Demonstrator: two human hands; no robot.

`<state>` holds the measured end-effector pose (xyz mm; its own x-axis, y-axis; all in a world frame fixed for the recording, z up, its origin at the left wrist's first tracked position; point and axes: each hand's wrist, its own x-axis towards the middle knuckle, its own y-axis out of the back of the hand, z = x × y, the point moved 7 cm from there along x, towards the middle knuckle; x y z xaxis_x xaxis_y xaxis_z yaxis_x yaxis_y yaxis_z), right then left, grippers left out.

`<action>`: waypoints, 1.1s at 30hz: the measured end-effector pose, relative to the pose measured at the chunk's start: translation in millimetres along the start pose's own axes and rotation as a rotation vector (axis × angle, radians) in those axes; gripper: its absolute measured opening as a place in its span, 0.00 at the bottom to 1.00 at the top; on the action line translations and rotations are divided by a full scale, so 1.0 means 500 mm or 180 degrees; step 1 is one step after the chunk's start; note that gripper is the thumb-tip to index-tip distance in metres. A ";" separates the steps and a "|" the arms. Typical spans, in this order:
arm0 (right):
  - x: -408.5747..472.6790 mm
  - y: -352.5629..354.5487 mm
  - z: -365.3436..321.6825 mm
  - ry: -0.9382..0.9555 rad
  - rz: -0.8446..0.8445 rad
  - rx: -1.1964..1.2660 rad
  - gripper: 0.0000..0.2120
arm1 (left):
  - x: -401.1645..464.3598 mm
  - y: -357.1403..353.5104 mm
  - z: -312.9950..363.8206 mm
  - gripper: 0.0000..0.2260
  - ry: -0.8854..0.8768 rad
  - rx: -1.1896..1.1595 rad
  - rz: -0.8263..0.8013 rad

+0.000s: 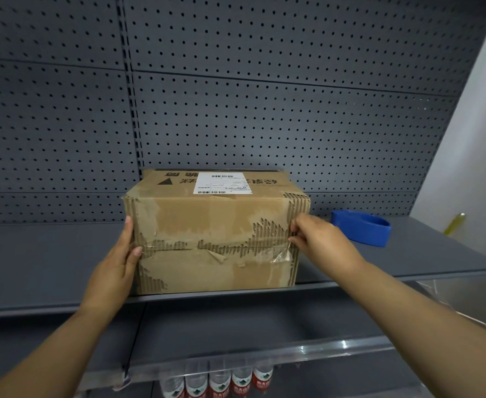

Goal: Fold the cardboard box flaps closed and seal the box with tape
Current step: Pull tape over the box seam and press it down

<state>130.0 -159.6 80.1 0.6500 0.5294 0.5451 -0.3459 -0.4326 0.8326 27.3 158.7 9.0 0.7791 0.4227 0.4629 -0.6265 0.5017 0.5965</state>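
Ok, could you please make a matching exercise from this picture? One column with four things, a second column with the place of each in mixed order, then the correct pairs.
Things:
1. cardboard box
2. blue tape dispenser
3. water bottles
4. white shipping label

Places:
A. on the lower shelf, below the box
B. on top of the box
C. on the grey shelf, between the left hand and the right hand
D. on the shelf, to the right of the box

Pairs: 1-C, 2-D, 3-A, 4-B
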 end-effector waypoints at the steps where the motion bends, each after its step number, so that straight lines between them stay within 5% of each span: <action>1: -0.001 -0.001 0.002 0.0058 0.0036 -0.0021 0.06 | 0.000 0.000 0.001 0.26 -0.0003 -0.0008 -0.0010; 15: -0.027 -0.009 0.053 0.0073 0.0321 -0.0309 0.12 | -0.009 -0.006 0.016 0.25 -0.0037 -0.0033 0.0007; 23: -0.025 -0.026 0.078 -0.0550 -0.0235 0.0833 0.11 | -0.007 -0.007 0.012 0.25 0.0018 -0.0010 0.0012; 33: -0.026 -0.035 0.085 -0.0860 -0.0212 0.1337 0.17 | -0.011 -0.005 0.018 0.25 0.0028 0.0050 0.0048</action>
<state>156.4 -189.7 54.3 0.8326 0.3820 0.4011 -0.0317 -0.6900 0.7231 24.5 148.2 11.0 0.7694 0.4368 0.4660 -0.6377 0.4832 0.5999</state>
